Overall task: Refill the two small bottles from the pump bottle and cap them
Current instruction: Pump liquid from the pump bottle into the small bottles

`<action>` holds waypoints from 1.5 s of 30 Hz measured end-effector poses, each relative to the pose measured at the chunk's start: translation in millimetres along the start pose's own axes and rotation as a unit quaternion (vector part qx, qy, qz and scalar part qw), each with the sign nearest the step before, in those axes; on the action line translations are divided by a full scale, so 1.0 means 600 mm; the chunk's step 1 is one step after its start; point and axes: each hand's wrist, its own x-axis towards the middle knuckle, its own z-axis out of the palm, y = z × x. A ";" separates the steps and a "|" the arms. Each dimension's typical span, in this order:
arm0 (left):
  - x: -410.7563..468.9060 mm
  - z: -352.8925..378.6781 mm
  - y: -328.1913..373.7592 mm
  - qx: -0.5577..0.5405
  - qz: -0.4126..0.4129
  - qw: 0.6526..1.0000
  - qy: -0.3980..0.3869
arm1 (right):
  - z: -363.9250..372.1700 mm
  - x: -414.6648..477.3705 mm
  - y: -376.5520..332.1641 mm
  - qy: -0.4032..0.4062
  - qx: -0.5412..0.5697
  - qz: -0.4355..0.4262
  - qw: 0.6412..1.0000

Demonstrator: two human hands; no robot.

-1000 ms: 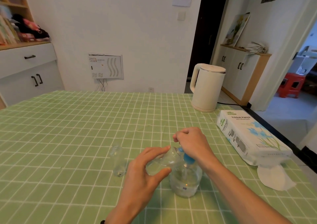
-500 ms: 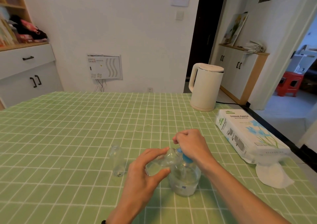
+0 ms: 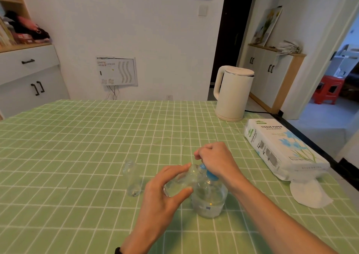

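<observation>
Watching from my remote seat, I start at the left of the green checked tablecloth (image 3: pixel 77 156). A small clear plastic bottle (image 3: pixel 132 178) stands there upright and uncapped, apart from both hands, with what looks like only a trace of liquid at its bottom.

Next, the left hand (image 3: pixel 161 193) has its thumb and fingers wrapped round a second small clear bottle (image 3: pixel 179 182). It holds this one tilted, with the open mouth up against the nozzle of the blue pump head (image 3: pixel 210 175).

That head tops the clear round pump bottle (image 3: pixel 209 199), which stands partly full on the cloth just beside the left hand. The right hand (image 3: pixel 215 160) sits on the pump head, fingers clenched over it.

Further right are a white electric kettle (image 3: pixel 233 94), a white pack of tissue paper (image 3: pixel 281 148) and a loose white tissue (image 3: pixel 308 193). I can spot no caps.

I judge the first refill to be under way, and several things could go wrong:

- **Spill at the nozzle:** the narrow mouth could slip off mid-press, and liquid would land on the cloth.
- **Tipping:** nothing steadies the pump bottle's base, so an off-centre push could rock it over.
- **Overfilling:** clear liquid in a clear, tilted bottle hides the level, so it could run out at the lip.
- **Knocking:** the upright bottle looks light, and a careless left wrist could topple it.
</observation>
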 end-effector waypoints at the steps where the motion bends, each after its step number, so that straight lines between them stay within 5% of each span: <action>1: -0.001 0.001 -0.001 -0.005 -0.002 1.000 0.000 | 0.000 0.000 0.001 -0.002 0.001 0.002 1.000; 45: 0.005 -0.003 0.010 0.009 0.022 1.000 0.006 | -0.006 0.006 -0.006 -0.010 -0.013 -0.012 1.000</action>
